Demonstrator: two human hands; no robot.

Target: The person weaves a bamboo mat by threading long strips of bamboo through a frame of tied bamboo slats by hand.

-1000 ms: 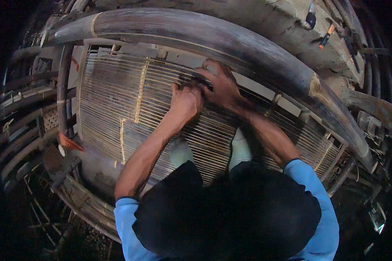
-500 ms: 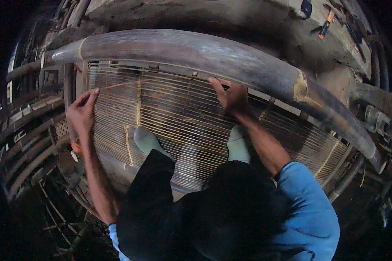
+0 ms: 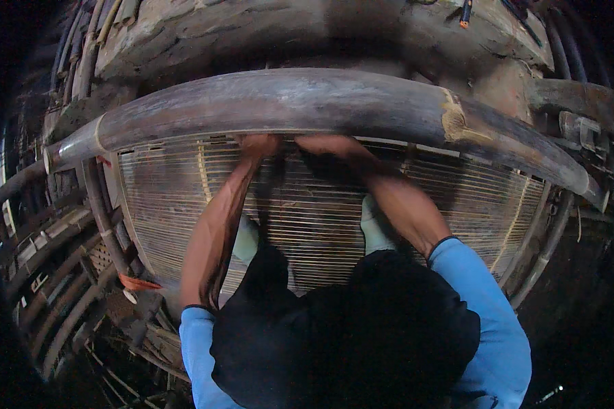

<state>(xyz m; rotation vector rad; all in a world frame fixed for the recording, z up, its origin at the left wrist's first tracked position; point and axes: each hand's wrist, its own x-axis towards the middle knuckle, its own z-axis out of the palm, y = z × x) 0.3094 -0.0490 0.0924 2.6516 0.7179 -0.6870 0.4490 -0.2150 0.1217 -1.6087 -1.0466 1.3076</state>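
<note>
A thick bamboo pole (image 3: 273, 99) spans the view above a panel of thin, closely set slats or strips (image 3: 314, 232). My left hand (image 3: 259, 145) and my right hand (image 3: 324, 144) sit close together at the pole's near lower edge, over the panel's far side, a small gap apart. Both hands' fingers are tucked toward or under the pole and in shadow, so what they hold, if anything, is hidden. Pale binding lines (image 3: 203, 170) cross the strips. My feet in light green socks (image 3: 375, 228) rest on the panel between my forearms.
Stacked bamboo poles (image 3: 54, 273) stand at the left, near an orange wrapping (image 3: 140, 282). Beyond the pole lies a rough earthen or concrete ledge (image 3: 239, 34) with an orange and black tool handle (image 3: 465, 13). More poles (image 3: 573, 58) stand at the right.
My left hand has moved from the panel's left end to the middle, beside my right hand. My right hand has shifted left against the pole. The view has tilted.
</note>
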